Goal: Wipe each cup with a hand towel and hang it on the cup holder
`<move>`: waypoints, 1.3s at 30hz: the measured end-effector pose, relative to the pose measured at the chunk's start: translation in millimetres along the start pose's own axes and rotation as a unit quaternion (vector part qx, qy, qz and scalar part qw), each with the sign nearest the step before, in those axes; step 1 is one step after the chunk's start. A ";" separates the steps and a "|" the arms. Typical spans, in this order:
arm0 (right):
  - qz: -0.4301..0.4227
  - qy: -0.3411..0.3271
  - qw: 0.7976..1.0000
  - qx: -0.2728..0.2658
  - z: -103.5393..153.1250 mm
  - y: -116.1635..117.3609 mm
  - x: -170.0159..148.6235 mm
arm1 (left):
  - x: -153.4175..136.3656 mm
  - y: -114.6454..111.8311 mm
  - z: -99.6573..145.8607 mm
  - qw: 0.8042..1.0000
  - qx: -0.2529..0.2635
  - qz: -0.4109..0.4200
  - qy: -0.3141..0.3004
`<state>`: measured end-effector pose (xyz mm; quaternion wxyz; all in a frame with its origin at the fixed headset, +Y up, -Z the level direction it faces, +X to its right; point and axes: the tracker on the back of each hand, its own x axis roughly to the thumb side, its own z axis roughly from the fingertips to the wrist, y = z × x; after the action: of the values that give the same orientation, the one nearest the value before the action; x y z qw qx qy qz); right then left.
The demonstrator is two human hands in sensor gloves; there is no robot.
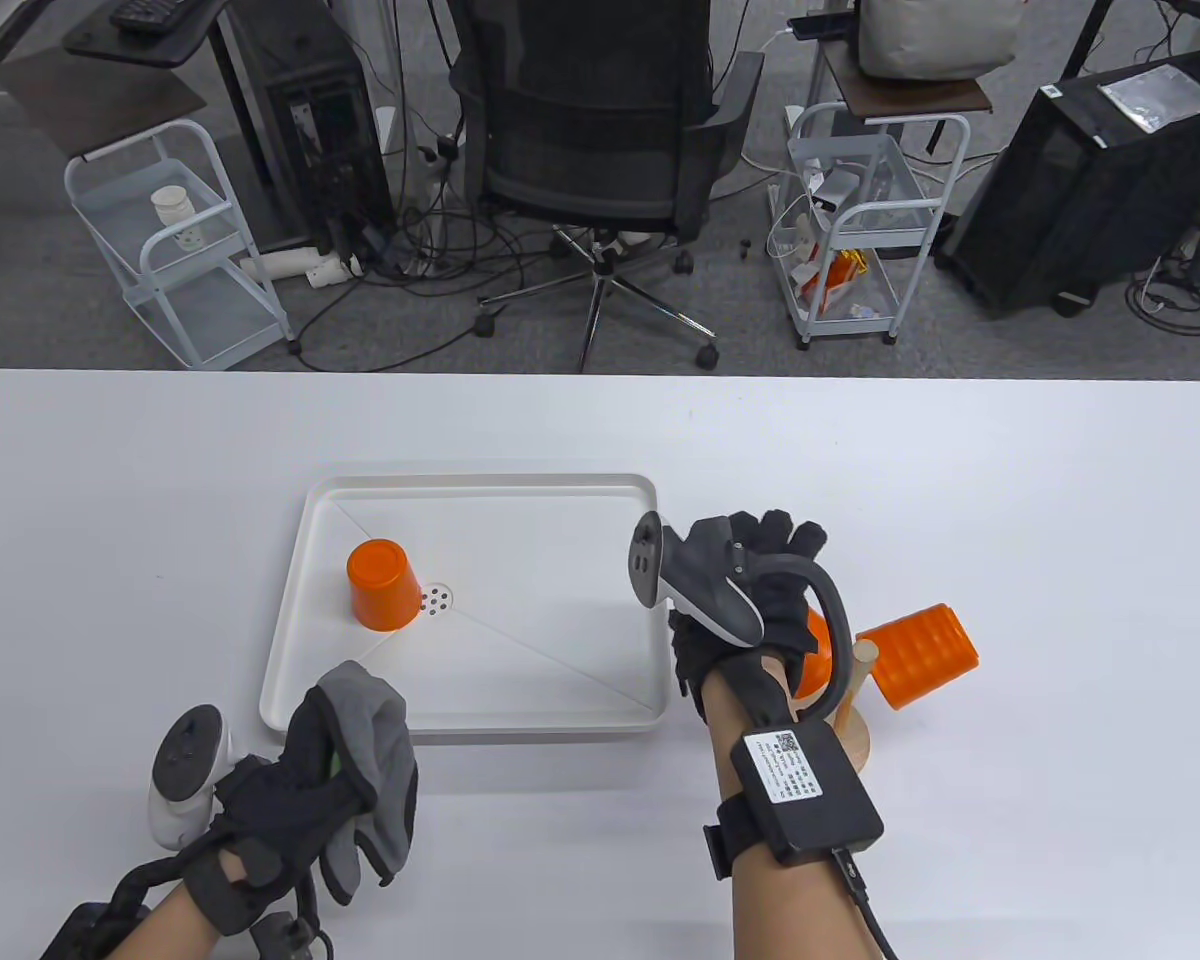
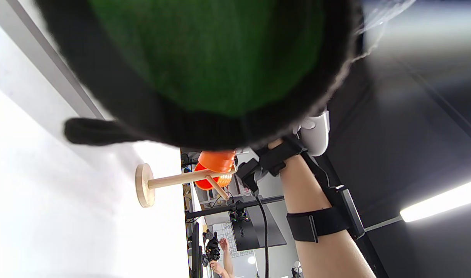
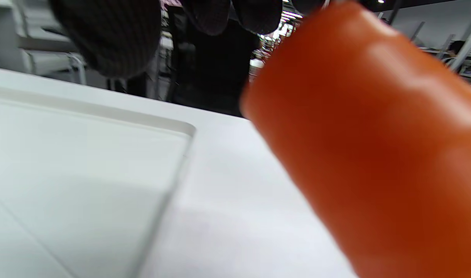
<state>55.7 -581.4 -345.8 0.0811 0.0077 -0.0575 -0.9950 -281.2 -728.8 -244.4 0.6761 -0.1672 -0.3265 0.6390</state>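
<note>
We are hanging a smooth orange cup [image 3: 374, 146] on the wooden cup holder [image 2: 181, 179], right hand [image 1: 750, 590] over it, its fingers' grasp hidden; a ribbed cup [image 1: 922, 655] already hangs there. Our left hand [image 1: 290, 790] clutches the grey towel [image 1: 375, 745]. Next we fetch the cup in the tray [image 1: 385, 583] for wiping.

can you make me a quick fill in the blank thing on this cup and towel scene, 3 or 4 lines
1. The orange cup inside the white tray stands ____ down.
2. The grey hand towel is held in the grip of the ____ hand.
3. The ribbed orange cup hangs on the wooden cup ____.
4. The right hand hovers at the tray's ____ edge.

Missing words: upside; left; holder; right
</note>
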 end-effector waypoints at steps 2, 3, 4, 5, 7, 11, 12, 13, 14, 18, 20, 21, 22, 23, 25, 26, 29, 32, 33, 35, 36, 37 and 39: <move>-0.031 -0.042 0.998 -0.022 -0.2 -5.4 14.7 | 0.1 -1.3 0.0 1.000 -0.003 -0.003 0.000; -0.045 -0.061 0.997 -0.029 -0.9 -6.9 22.1 | 0.1 -1.8 -0.1 1.000 -0.004 -0.004 -0.001; -0.060 -0.084 0.994 -0.036 -2.0 -7.9 32.0 | -0.1 -2.5 -0.1 1.000 -0.006 -0.005 -0.001; -0.069 -0.100 0.992 -0.042 -3.0 -8.3 39.0 | -0.3 -2.8 -0.1 1.000 -0.007 -0.005 0.000; -0.090 -0.136 0.985 -0.056 -6.3 -7.9 57.3 | -0.8 -3.2 -0.3 1.000 -0.008 -0.005 0.000; -0.147 -0.197 0.967 -0.066 -15.7 -4.5 95.9 | -0.7 -3.6 -0.5 1.000 -0.009 0.000 -0.001; -0.161 -0.208 0.963 -0.065 -18.6 -3.5 104.3 | -0.8 -3.7 -0.5 1.000 -0.008 0.000 -0.001; -0.177 -0.220 0.958 -0.061 -22.2 -2.2 113.6 | -0.7 -3.8 -0.5 1.000 -0.008 0.001 0.000; -0.192 -0.229 0.952 -0.059 -25.7 -0.7 122.4 | -0.7 -3.8 -0.6 1.000 -0.008 0.002 -0.001; -0.243 -0.249 0.937 -0.026 -39.8 10.3 157.4 | -0.6 -3.6 -0.7 1.000 -0.009 0.004 -0.003; -0.242 -0.256 0.936 -0.016 -45.0 18.6 173.6 | -0.6 -3.2 -0.7 1.000 -0.008 0.005 -0.002; -0.237 -0.256 0.937 -0.013 -46.8 21.7 179.1 | -0.4 -3.0 -0.8 1.000 -0.008 0.006 -0.002; -0.230 -0.257 0.939 -0.007 -49.2 26.7 186.9 | -0.4 -2.6 -0.8 1.000 -0.007 0.007 -0.002; -0.227 -0.258 0.939 -0.004 -50.6 29.7 191.3 | -0.2 -2.3 -0.7 1.000 -0.006 0.008 -0.002; -0.230 -0.258 0.938 0.003 -54.6 37.2 201.0 | 0.5 -1.7 -0.8 1.000 -0.005 0.010 -0.003; -0.230 -0.259 0.938 0.006 -56.5 40.5 205.1 | 0.8 -1.5 -0.8 1.000 -0.005 0.010 -0.004; -0.232 -0.255 0.938 0.017 -61.4 49.8 214.0 | 0.9 -0.8 -0.7 1.000 -0.005 0.012 -0.006; -0.227 -0.253 0.940 0.024 -65.0 58.7 220.9 | 1.3 0.0 -0.5 1.000 -0.004 0.013 -0.007; -0.224 -0.255 0.940 0.028 -66.2 62.5 223.9 | 1.6 0.4 -0.4 1.000 -0.003 0.014 -0.008; -0.218 -0.257 0.941 0.038 -67.7 68.2 228.9 | 2.1 0.9 -0.4 1.000 -0.003 0.014 -0.010; -0.212 -0.260 0.941 0.044 -68.7 71.4 232.2 | 2.2 1.1 -0.4 1.000 -0.002 0.015 -0.010; -0.206 -0.261 0.942 0.049 -69.6 73.4 234.4 | 2.1 1.2 -0.4 1.000 -0.002 0.016 -0.010; -0.200 -0.266 0.941 0.060 -71.8 78.9 239.9 | 2.1 1.3 -0.5 1.000 -0.002 0.017 -0.009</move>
<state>-166.6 -705.8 -409.4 -0.1382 -0.2407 -0.1342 -0.9513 -281.9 -726.5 -245.1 0.6619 -0.1687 -0.3312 0.6510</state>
